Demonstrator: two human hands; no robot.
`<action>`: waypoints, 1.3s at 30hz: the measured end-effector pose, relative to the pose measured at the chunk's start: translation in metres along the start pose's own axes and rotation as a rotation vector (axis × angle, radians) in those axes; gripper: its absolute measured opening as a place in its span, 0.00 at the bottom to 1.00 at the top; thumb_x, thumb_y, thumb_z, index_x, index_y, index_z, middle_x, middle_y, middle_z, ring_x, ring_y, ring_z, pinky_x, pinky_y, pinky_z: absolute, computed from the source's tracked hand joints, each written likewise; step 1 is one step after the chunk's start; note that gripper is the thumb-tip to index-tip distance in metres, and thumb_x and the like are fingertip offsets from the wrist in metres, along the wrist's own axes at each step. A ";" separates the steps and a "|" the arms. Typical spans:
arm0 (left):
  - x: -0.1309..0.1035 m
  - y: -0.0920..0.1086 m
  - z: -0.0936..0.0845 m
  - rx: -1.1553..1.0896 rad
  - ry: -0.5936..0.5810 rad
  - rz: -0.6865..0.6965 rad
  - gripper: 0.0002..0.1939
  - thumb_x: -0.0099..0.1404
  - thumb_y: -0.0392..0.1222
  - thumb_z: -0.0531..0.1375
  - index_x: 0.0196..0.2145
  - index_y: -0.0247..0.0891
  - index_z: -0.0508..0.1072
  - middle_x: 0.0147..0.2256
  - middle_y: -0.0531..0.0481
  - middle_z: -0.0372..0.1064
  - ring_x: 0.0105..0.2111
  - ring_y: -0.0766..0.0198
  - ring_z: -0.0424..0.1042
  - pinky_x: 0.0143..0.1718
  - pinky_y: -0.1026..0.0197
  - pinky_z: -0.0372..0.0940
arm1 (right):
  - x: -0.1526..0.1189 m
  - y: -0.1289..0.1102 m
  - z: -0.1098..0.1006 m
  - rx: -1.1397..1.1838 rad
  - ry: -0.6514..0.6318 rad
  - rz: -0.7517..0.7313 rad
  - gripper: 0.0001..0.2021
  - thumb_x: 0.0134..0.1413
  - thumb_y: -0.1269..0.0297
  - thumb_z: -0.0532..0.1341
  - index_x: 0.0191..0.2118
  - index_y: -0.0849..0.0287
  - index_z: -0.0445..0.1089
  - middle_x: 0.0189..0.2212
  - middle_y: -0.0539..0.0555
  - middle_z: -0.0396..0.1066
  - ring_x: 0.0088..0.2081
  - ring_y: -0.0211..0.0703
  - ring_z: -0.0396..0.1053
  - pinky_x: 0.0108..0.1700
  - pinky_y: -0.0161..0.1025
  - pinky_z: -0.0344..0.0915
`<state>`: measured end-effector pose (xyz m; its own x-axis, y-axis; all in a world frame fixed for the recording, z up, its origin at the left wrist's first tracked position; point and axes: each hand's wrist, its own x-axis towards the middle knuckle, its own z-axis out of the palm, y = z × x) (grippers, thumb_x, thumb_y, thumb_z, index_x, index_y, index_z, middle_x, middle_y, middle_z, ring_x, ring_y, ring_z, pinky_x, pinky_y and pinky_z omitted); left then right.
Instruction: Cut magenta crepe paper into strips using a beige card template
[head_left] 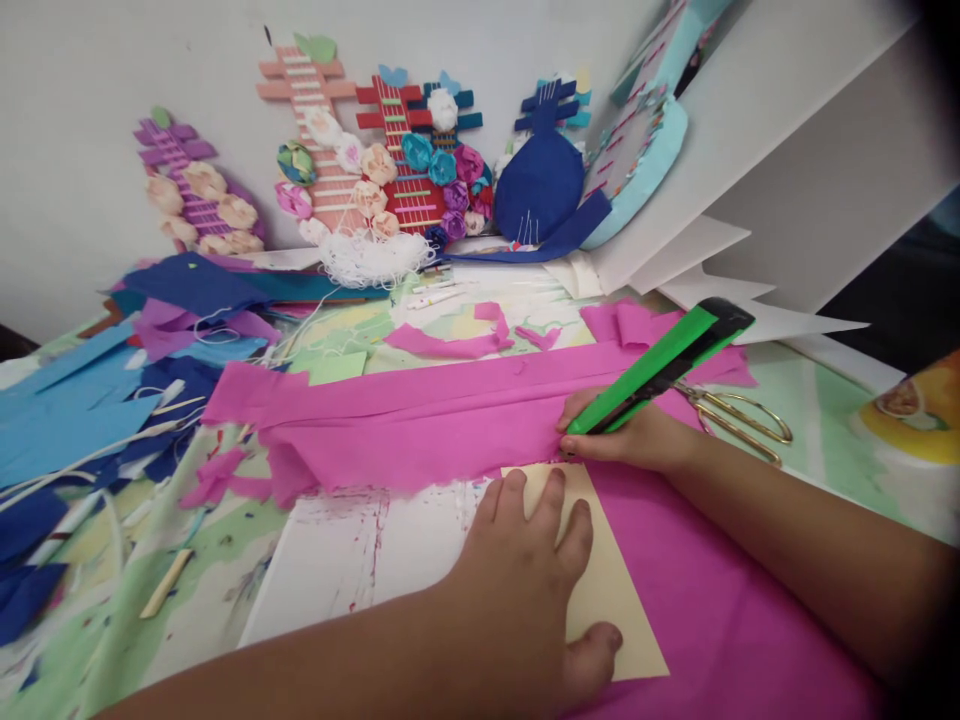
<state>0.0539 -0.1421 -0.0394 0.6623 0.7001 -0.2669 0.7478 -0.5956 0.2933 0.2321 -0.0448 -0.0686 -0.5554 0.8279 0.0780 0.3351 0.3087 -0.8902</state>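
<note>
My left hand (517, 570) lies flat with its fingers spread, pressing on a cream card (622, 600). Part of the card rests on a white board (330, 560) and part on pink paper (720, 600). My right hand (630, 435) grips a green and black utility knife (649, 365) near its lower end, tilted up to the right. Its tip is hidden by my fingers, close to the card's top edge. A strip of folded pink crepe paper (405, 430) runs just beyond the board. Gold-handled scissors (739, 415) lie beside my right wrist, partly covered.
Paper-flowered instrument models, including a dark blue one (540, 185), lean on the back wall. White string (379, 258) is heaped before them. Blue scraps (82, 390) and a wooden stick (166, 583) lie left. White folded boards (697, 220) and a yellow packet (915, 410) stand right.
</note>
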 end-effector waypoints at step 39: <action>0.001 -0.001 0.003 0.020 0.023 -0.005 0.36 0.59 0.60 0.45 0.59 0.37 0.48 0.59 0.36 0.37 0.56 0.33 0.37 0.50 0.35 0.43 | 0.002 0.002 -0.005 -0.083 -0.108 -0.079 0.08 0.42 0.62 0.61 0.28 0.61 0.66 0.25 0.50 0.68 0.28 0.35 0.67 0.31 0.32 0.65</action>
<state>0.0539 -0.1423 -0.0429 0.6574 0.7118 -0.2472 0.7521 -0.5995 0.2738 0.2358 -0.0402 -0.0677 -0.6592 0.7461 0.0934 0.3465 0.4116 -0.8429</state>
